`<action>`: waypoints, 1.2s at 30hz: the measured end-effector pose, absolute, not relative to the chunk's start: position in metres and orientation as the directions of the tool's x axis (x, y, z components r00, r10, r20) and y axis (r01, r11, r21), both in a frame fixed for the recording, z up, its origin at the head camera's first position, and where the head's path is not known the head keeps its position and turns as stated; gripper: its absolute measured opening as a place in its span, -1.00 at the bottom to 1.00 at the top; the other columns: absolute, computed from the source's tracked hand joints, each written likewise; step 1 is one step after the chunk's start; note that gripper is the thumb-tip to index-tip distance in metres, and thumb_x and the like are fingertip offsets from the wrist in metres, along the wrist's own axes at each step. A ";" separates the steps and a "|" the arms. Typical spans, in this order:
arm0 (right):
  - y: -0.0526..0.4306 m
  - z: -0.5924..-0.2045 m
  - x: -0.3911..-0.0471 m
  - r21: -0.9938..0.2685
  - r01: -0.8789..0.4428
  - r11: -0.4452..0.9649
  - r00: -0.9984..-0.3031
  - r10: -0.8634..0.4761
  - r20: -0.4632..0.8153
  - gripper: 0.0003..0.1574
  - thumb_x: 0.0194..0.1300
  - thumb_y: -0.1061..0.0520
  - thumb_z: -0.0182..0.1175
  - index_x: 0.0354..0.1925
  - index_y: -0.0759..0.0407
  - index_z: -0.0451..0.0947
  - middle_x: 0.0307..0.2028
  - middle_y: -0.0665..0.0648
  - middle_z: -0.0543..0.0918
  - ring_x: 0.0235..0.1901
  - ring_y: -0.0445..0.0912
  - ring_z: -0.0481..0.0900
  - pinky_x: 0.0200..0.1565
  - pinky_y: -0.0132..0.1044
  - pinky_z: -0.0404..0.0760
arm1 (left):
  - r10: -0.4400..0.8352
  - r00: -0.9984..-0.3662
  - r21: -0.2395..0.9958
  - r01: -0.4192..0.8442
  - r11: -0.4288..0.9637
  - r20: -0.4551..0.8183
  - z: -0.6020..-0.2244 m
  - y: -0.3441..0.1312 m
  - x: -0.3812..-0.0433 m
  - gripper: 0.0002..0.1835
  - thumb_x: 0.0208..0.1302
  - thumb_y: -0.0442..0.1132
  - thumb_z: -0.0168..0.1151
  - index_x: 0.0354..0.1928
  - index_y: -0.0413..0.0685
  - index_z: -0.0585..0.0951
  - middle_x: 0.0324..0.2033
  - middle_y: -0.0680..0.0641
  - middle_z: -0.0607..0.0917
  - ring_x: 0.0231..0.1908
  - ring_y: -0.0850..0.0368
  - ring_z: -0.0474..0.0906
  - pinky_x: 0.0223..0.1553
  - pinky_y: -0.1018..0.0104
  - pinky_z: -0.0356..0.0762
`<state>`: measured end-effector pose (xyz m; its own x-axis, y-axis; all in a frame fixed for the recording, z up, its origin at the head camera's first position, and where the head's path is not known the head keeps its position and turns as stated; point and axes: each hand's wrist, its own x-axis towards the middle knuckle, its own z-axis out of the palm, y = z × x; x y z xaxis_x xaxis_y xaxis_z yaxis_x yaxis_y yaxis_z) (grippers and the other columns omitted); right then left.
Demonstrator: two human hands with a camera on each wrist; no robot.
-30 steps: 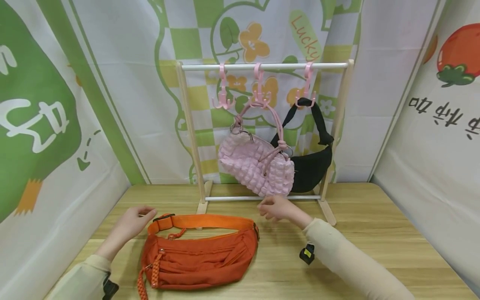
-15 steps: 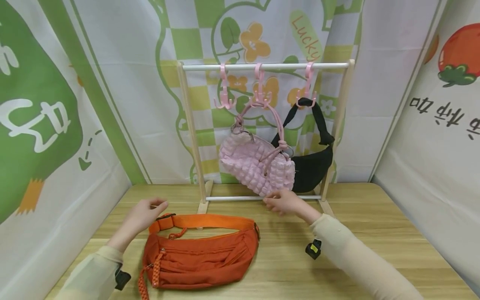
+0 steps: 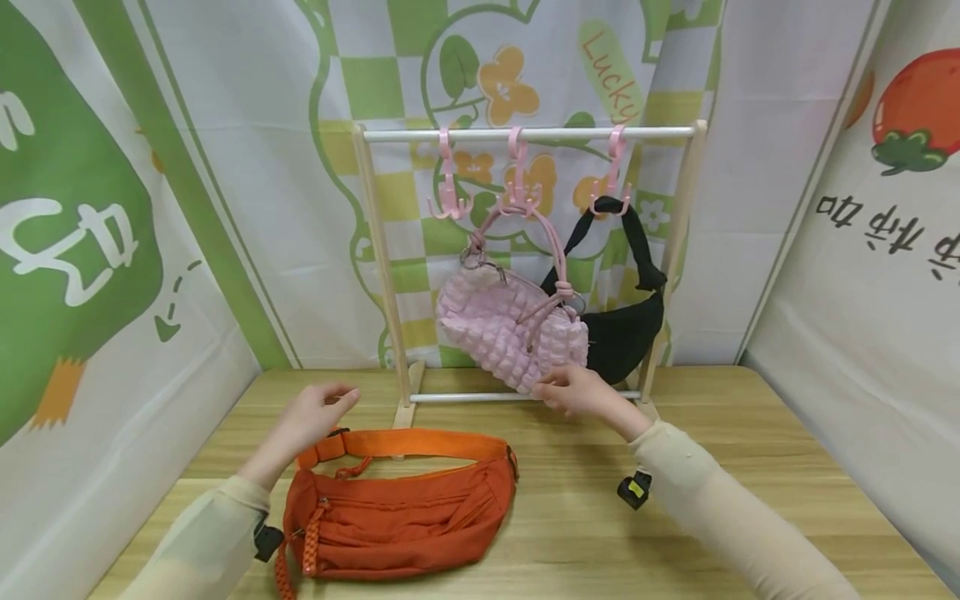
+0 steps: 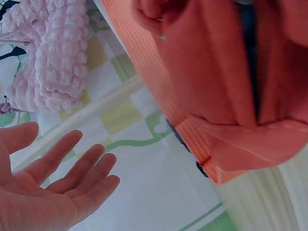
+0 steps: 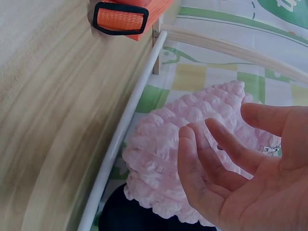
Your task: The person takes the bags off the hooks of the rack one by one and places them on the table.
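A pink quilted handbag [image 3: 502, 325] hangs by its cord handle from the middle pink hook [image 3: 519, 179] of the rack. My right hand [image 3: 585, 393] is just in front of the bag's lower edge; in the right wrist view its fingers are relaxed and hold nothing. Behind the pink bag, on the right hook, hangs a black bag [image 3: 630, 333], partly covered. On the table lies an orange-red waist bag [image 3: 405, 517] with an orange strap [image 3: 427, 442]. Over the strap's left end hovers my left hand [image 3: 309, 425], its fingers loosely bent around nothing in the left wrist view.
The rack has wooden posts [image 3: 380, 250] and a metal top bar [image 3: 555, 132]. On its left, a pink hook [image 3: 450, 200] carries no bag. A low metal rod [image 3: 465, 397] joins the rack's feet near the wooden table [image 3: 712, 500]. Printed cloth walls surround the table.
My left hand has moved right and away from me, toward the rack. The right hand has risen slightly and shifted right. The bags have stayed in place.
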<state>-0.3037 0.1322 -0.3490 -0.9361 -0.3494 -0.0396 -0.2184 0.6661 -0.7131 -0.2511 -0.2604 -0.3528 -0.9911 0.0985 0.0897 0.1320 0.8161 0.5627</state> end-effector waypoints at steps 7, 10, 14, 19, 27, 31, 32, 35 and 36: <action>0.134 -0.342 -0.304 -0.687 -0.220 0.693 -0.947 -0.320 -0.019 -0.60 0.36 0.01 0.11 0.03 0.24 0.56 -0.27 0.24 0.67 -0.47 -0.06 0.59 -0.46 -0.34 0.57 | 0.098 -0.991 0.565 0.136 0.814 0.097 -0.350 -0.251 -0.259 -0.32 0.42 0.22 -0.17 0.27 -0.21 0.41 0.18 -0.33 0.49 0.17 -0.33 0.39 0.07 -0.21 0.42; 0.135 -0.339 -0.303 -0.685 -0.220 0.694 -0.950 -0.313 -0.013 -0.58 0.36 0.00 0.11 0.04 0.24 0.56 -0.26 0.25 0.68 -0.47 -0.05 0.59 -0.46 -0.33 0.58 | 0.106 -0.987 0.565 0.154 0.811 0.117 -0.349 -0.247 -0.260 -0.33 0.43 0.20 -0.17 0.26 -0.22 0.42 0.17 -0.33 0.50 0.16 -0.33 0.40 0.07 -0.21 0.42; 0.137 -0.335 -0.302 -0.673 -0.217 0.707 -0.954 -0.301 -0.008 -0.58 0.36 0.00 0.11 0.05 0.23 0.56 -0.22 0.26 0.68 -0.44 -0.07 0.61 -0.39 -0.24 0.64 | 0.114 -0.984 0.570 0.174 0.803 0.140 -0.348 -0.242 -0.261 -0.37 0.44 0.16 -0.16 0.25 -0.20 0.43 0.17 -0.33 0.50 0.15 -0.33 0.41 0.07 -0.22 0.42; 0.141 -0.333 -0.304 -0.657 -0.222 0.721 -0.957 -0.289 0.006 -0.57 0.36 -0.01 0.09 0.05 0.24 0.55 -0.16 0.27 0.67 -0.34 0.01 0.67 -0.35 -0.22 0.65 | 0.121 -0.979 0.584 0.196 0.788 0.165 -0.347 -0.237 -0.262 -0.36 0.44 0.17 -0.16 0.26 -0.20 0.42 0.20 -0.32 0.47 0.18 -0.33 0.38 0.12 -0.24 0.37; 0.147 -0.327 -0.303 -0.644 -0.257 0.721 -0.955 -0.292 0.054 -0.57 0.36 -0.01 0.10 0.05 0.23 0.56 -0.08 0.30 0.66 -0.28 0.05 0.69 -0.34 -0.23 0.65 | 0.115 -0.980 0.609 0.191 0.770 0.161 -0.343 -0.229 -0.264 -0.35 0.43 0.21 -0.18 0.29 -0.13 0.40 0.26 -0.28 0.42 0.23 -0.32 0.32 0.16 -0.27 0.31; 0.150 -0.324 -0.302 -0.646 -0.257 0.719 -0.956 -0.288 0.060 -0.56 0.37 0.00 0.09 0.06 0.25 0.55 -0.09 0.30 0.66 -0.26 0.06 0.67 -0.33 -0.20 0.67 | 0.124 -0.978 0.594 0.202 0.779 0.170 -0.339 -0.223 -0.267 -0.37 0.42 0.21 -0.17 0.26 -0.11 0.44 0.25 -0.28 0.44 0.23 -0.32 0.32 0.17 -0.28 0.30; 0.151 -0.323 -0.302 -0.645 -0.257 0.720 -0.956 -0.287 0.060 -0.55 0.38 -0.01 0.09 0.07 0.25 0.54 -0.09 0.30 0.66 -0.26 0.06 0.67 -0.34 -0.22 0.67 | 0.129 -0.977 0.587 0.207 0.782 0.173 -0.338 -0.221 -0.267 -0.38 0.43 0.20 -0.16 0.26 -0.12 0.44 0.24 -0.28 0.44 0.23 -0.32 0.32 0.17 -0.28 0.30; 0.153 -0.320 -0.301 -0.642 -0.256 0.723 -0.957 -0.283 0.062 -0.54 0.38 -0.02 0.08 0.09 0.25 0.54 -0.12 0.28 0.67 -0.28 0.03 0.67 -0.35 -0.27 0.65 | 0.138 -0.974 0.578 0.219 0.786 0.181 -0.337 -0.217 -0.270 -0.42 0.44 0.13 -0.11 0.24 -0.14 0.46 0.23 -0.29 0.45 0.24 -0.33 0.31 0.18 -0.27 0.29; 0.154 -0.319 -0.300 -0.640 -0.259 0.724 -0.956 -0.285 0.066 -0.54 0.38 -0.02 0.08 0.08 0.24 0.54 -0.13 0.28 0.67 -0.29 0.01 0.66 -0.35 -0.27 0.63 | 0.143 -0.973 0.575 0.224 0.787 0.183 -0.337 -0.216 -0.270 -0.45 0.44 0.11 -0.10 0.23 -0.14 0.47 0.23 -0.29 0.46 0.24 -0.33 0.31 0.18 -0.27 0.28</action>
